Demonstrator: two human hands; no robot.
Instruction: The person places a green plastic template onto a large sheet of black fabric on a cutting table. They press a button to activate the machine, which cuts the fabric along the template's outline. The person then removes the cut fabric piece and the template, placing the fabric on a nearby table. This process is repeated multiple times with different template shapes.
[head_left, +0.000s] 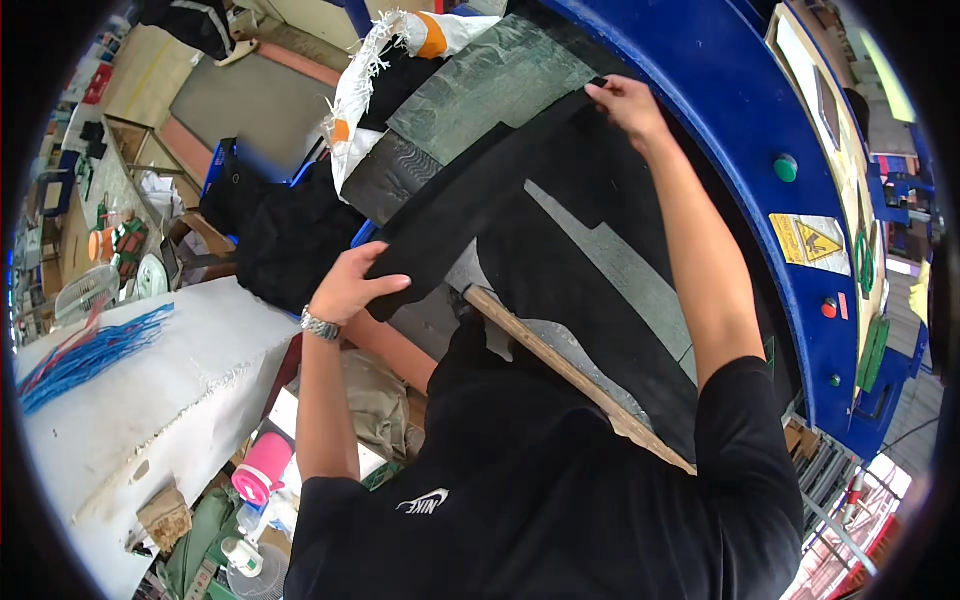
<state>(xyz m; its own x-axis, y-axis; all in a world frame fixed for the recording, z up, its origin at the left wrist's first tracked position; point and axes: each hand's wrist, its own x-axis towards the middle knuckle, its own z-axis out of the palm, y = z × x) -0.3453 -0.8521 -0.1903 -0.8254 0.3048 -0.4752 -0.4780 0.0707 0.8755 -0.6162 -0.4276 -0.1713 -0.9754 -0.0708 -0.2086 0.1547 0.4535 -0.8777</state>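
Left hand [350, 285] is gripping the near edge of a black fabric sheet [470, 205]; right hand [625, 100] is pinching its far corner. Sheet is spanning between both hands, appearing limp, light; edges suit holding.
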